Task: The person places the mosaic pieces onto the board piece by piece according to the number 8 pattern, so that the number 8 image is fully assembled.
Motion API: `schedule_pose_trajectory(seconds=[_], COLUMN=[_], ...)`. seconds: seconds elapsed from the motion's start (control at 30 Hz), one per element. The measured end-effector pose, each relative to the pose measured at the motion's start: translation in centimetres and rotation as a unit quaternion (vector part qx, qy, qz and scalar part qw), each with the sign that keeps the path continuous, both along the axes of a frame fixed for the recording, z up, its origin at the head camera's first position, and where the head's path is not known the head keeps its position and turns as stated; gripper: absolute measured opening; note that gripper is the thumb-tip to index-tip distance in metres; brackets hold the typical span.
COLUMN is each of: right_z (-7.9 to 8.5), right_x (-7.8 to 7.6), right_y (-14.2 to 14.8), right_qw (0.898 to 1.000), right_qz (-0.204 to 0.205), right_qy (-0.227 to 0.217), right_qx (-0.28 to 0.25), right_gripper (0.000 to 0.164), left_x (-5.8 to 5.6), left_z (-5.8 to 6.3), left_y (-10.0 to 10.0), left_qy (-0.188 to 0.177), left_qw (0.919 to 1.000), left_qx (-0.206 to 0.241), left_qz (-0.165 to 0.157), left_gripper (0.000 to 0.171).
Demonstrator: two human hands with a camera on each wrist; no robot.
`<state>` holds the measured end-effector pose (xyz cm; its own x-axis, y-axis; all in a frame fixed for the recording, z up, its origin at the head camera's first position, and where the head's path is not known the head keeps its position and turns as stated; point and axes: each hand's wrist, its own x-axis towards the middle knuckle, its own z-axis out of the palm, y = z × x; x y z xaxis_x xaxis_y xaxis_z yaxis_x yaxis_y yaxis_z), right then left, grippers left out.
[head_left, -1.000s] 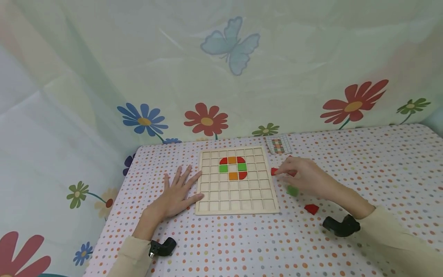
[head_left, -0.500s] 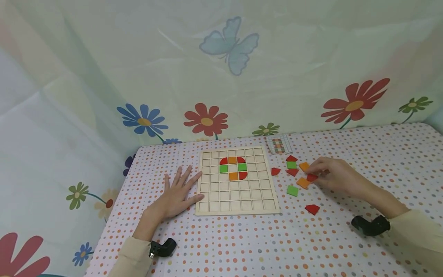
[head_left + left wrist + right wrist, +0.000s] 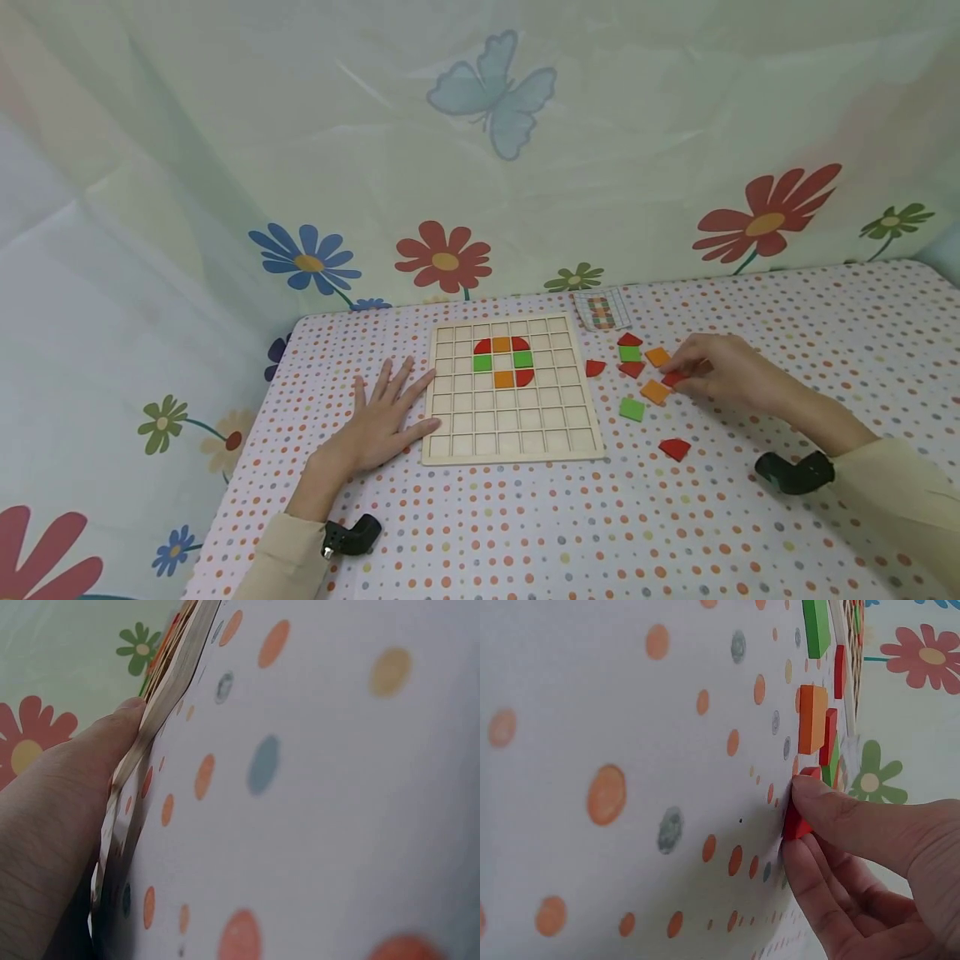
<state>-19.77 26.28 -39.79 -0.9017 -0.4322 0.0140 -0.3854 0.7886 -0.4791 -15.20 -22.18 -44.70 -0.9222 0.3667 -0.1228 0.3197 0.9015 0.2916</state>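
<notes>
My left hand [image 3: 378, 429] lies with fingers spread at the left side of a wooden grid board [image 3: 520, 421]; its thumb touches the board's edge in the left wrist view. Red, orange and green tiles sit in the board's upper middle cells, round one bare cell. Right of the board, my right hand [image 3: 731, 372] pinches a red quarter-round tile [image 3: 796, 817] between thumb and fingertips, at the cloth. Close to that hand lie an orange square tile [image 3: 655, 392] and another orange tile [image 3: 657, 357]. A green square tile [image 3: 632, 409] lies nearer the board.
A red tile [image 3: 675, 449] lies apart, towards the front. Another red tile [image 3: 595, 368] is beside the board's right edge. A small pattern card [image 3: 602, 310] lies behind the tiles. A dotted cloth [image 3: 495, 533] covers the table; a flowered curtain [image 3: 337, 125] hangs behind.
My right hand has moved right, away from the tiles beside the board, uncovering several of them, and has come to a red tile. My left hand has kept its place.
</notes>
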Motion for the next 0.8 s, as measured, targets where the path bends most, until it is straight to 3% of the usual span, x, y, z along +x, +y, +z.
schedule_pose_trajectory(seconds=[0.23,0.5,0.8], right_z=[-0.2,-0.2,1.3], right_x=[0.3,0.9,1.0], right_y=[0.3,-0.1,-3.5], right_qw=[0.999,0.998,0.995], right_qz=[-0.029,-0.03,0.008], right_qy=[0.021,0.038,0.078], right_qx=[-0.008,-0.026,-0.054], right_gripper=[0.022,0.023,0.022], left_x=[0.1,0.0,0.0], left_z=[0.0,0.0,0.0], left_y=[0.0,-0.1,-0.2], left_qy=[0.002,0.006,0.003], left_qw=[1.0,1.0,1.0], left_qx=[0.003,0.002,0.001], left_qz=[0.001,0.002,0.002], left_gripper=[0.08,0.08,0.08])
